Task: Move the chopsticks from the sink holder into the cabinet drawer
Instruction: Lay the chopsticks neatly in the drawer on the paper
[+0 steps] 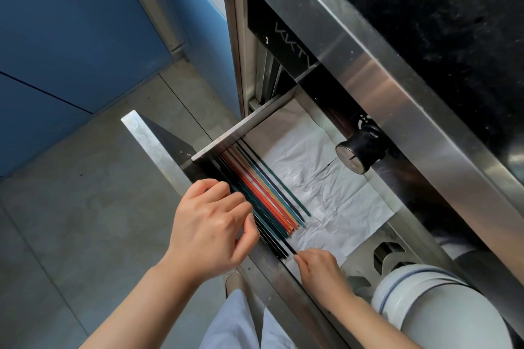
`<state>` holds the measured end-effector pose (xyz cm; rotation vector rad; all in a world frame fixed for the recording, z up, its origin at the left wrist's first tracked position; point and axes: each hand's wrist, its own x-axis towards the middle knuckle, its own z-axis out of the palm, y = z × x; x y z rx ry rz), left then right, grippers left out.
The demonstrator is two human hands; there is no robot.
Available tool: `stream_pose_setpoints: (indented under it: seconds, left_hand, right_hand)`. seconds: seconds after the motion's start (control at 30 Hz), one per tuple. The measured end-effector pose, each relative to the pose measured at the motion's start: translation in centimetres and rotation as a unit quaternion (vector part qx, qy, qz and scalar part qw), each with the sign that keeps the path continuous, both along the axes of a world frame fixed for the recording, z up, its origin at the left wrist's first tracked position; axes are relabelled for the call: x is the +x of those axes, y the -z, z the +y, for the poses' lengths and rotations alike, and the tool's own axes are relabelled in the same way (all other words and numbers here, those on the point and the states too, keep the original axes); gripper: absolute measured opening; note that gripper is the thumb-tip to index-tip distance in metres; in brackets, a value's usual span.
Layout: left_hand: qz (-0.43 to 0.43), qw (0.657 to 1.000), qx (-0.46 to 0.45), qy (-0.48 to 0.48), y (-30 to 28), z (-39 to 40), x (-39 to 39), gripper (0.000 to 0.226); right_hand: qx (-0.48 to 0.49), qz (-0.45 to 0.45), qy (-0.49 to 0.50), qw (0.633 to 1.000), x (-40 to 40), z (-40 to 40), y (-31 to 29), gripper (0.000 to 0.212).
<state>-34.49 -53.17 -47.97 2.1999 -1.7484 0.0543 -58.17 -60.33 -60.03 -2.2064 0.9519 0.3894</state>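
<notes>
Several coloured chopsticks (266, 193) (black, teal, orange, yellow) lie side by side in the open steel drawer (158, 150), along its left side on white paper (334, 195). My left hand (211, 224) rests on the near ends of the leftmost chopsticks, fingers curled over them. My right hand (320, 269) pinches the near tip of a black chopstick (289, 248) at the drawer's front. The sink holder is not in view.
A black knob (358, 151) juts out from the steel cabinet front (397, 88) just above the drawer's right side. A grey pipe (436, 306) runs at lower right. Blue cabinet doors (71, 37) and a grey floor (85, 207) lie to the left.
</notes>
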Motion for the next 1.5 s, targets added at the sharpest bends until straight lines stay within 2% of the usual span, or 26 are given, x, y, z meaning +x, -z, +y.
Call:
stream_pose_setpoints:
  seconds: [0.27, 0.43, 0.53, 0.83, 0.97, 1.2, 1.23, 1.3, 1.37, 1.5]
  left_hand:
    - [0.001, 1.000, 0.005, 0.001, 0.0, 0.0, 0.0, 0.036]
    - [0.000, 1.000, 0.002, 0.002, 0.0, 0.0, 0.1, 0.037]
    - [-0.001, 1.000, 0.002, 0.003, 0.0, 0.0, 0.0, 0.038]
    - [0.003, 1.000, -0.006, 0.004, 0.0, 0.0, -0.1, 0.031]
    - [0.001, 1.000, -0.005, 0.004, 0.0, 0.0, 0.0, 0.035]
    - [0.000, 1.000, -0.004, 0.003, 0.1, 0.0, 0.0, 0.037]
    - [0.000, 1.000, -0.003, 0.003, 0.0, 0.0, 0.0, 0.038]
    - [0.000, 1.000, -0.004, 0.003, 0.0, 0.0, 0.0, 0.038]
    - [0.001, 1.000, -0.007, 0.004, -0.1, 0.0, -0.1, 0.035]
    - [0.004, 1.000, -0.009, 0.005, 0.0, -0.1, 0.0, 0.033]
  right_hand:
    - [0.010, 0.070, -0.012, 0.997, 1.5, -0.4, -0.5, 0.036]
    - [0.055, 0.086, 0.059, 0.993, 3.5, -0.9, 0.2, 0.033]
    - [0.050, 0.093, 0.088, 0.991, 4.2, -0.9, 0.6, 0.031]
    - [-0.019, 0.029, 0.088, 0.996, 4.2, -0.3, -0.3, 0.023]
    - [-0.038, -0.015, 0.042, 0.998, 5.1, 0.0, 0.1, 0.020]
    - [-0.079, 0.011, -0.022, 0.997, 6.0, -0.2, 1.1, 0.015]
    - [-0.082, 0.016, -0.050, 0.995, 6.0, -0.2, 0.8, 0.016]
    - [-0.107, 0.021, -0.117, 0.987, 6.1, 0.0, 0.5, 0.032]
    - [-0.116, 0.024, -0.128, 0.985, 6.1, 0.0, 0.5, 0.037]
    - [-0.112, 0.021, -0.130, 0.985, 5.7, 0.2, 1.4, 0.034]
